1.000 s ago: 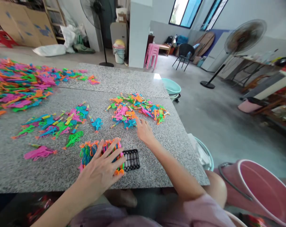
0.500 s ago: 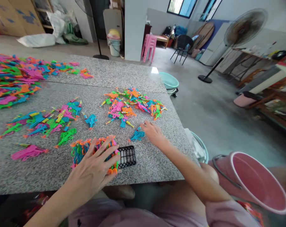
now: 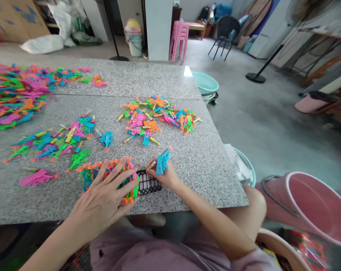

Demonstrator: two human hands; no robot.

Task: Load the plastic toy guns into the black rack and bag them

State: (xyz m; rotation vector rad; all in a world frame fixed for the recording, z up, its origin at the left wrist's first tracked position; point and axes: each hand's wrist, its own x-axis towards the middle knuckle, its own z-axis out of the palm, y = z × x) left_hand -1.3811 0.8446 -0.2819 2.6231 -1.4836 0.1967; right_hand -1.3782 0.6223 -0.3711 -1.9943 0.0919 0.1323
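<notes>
My left hand (image 3: 109, 188) lies with fingers spread over a row of upright toy guns (image 3: 88, 175) packed side by side in a black plastic rack (image 3: 149, 184). The rack's right end shows bare slots. Between the fingers of my right hand (image 3: 166, 176) is a blue toy gun (image 3: 162, 162), held just above that bare end, its orange tip pointing up and away. A pink toy gun (image 3: 39, 177) and a green one (image 3: 79, 158) lie left of the rack. Another blue gun (image 3: 106, 138) rests behind it.
Beyond my right hand is a loose pile of colourful toy guns (image 3: 150, 122); another group (image 3: 60, 141) lies left, and a large heap (image 3: 18, 94) at far left. The speckled stone table (image 3: 204, 169) ends near my lap. A pink bucket (image 3: 288, 195) stands right, a turquoise basin (image 3: 205, 83) behind.
My right hand has picked up the blue toy gun from the table and brought it left and nearer, over the rack's bare end. My left hand stays on the row; the view has shifted slightly.
</notes>
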